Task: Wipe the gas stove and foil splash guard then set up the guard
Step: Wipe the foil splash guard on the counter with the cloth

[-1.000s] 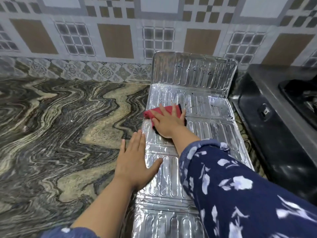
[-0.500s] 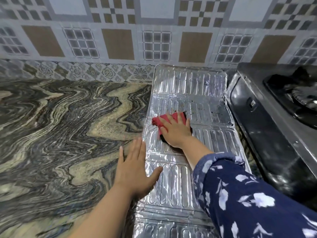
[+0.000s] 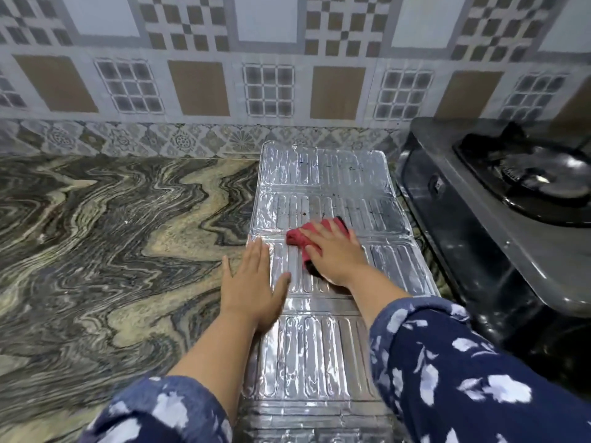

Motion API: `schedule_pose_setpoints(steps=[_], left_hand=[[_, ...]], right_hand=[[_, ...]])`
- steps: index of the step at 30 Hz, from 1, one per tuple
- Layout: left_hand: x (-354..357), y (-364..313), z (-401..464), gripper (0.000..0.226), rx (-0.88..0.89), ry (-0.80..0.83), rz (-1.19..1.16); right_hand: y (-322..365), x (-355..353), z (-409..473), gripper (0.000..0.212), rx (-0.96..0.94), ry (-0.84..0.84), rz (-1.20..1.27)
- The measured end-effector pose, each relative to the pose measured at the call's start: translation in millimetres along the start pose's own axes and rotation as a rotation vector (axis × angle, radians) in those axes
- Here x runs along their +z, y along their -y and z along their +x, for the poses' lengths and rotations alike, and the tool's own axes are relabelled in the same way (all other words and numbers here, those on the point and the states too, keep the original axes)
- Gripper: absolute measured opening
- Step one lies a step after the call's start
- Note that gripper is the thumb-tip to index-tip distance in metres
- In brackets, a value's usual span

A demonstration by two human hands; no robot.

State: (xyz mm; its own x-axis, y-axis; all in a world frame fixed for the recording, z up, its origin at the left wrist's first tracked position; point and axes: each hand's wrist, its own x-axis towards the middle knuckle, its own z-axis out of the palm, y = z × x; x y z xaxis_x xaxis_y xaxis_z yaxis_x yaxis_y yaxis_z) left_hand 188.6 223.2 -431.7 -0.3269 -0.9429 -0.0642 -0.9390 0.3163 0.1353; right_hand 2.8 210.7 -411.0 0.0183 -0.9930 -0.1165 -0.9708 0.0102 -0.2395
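The ribbed silver foil splash guard (image 3: 323,356) lies flat on the marbled countertop, running from the tiled wall toward me. My right hand (image 3: 335,251) presses a red cloth (image 3: 300,235) with a dark underside onto the guard's middle panel. My left hand (image 3: 252,282) lies flat with fingers spread on the guard's left edge, half on the counter. The dark gas stove (image 3: 499,238) stands just right of the guard, one black burner (image 3: 537,180) showing.
The swirled grey and beige marble countertop (image 3: 112,251) stretches wide to the left. A patterned tiled wall (image 3: 271,84) closes off the back. Only a narrow gap separates the guard from the stove's side.
The guard's far panel, propped up a second ago, now lies flatter. My right hand and cloth have slid slightly right and nearer; the view shifted up. My left hand stays put.
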Motion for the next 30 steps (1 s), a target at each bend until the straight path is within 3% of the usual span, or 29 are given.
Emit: schedule_pose_setpoints(steps=[6, 11, 16, 20, 30], left_hand=[[-3, -1, -2, 0.079, 0.007, -0.007, -0.010], [-11, 0, 5, 0.082, 0.015, 0.054, -0.039], [-26, 7, 33, 0.095, 0.010, 0.017, -0.036], [-9, 14, 35, 0.098, 0.011, -0.037, -0.017], [-1, 15, 36, 0.096, 0.016, -0.118, -0.045]], right_hand=[[-65, -13, -28, 0.051, 0.279, -0.011, -0.041], [-39, -13, -11, 0.052, 0.465, -0.046, 0.015], [19, -5, 11, 0.047, 0.197, -0.168, 0.141], [30, 2, 31, 0.046, -0.081, -0.019, 0.037], [51, -6, 114, 0.055, -0.136, 0.141, -0.106]])
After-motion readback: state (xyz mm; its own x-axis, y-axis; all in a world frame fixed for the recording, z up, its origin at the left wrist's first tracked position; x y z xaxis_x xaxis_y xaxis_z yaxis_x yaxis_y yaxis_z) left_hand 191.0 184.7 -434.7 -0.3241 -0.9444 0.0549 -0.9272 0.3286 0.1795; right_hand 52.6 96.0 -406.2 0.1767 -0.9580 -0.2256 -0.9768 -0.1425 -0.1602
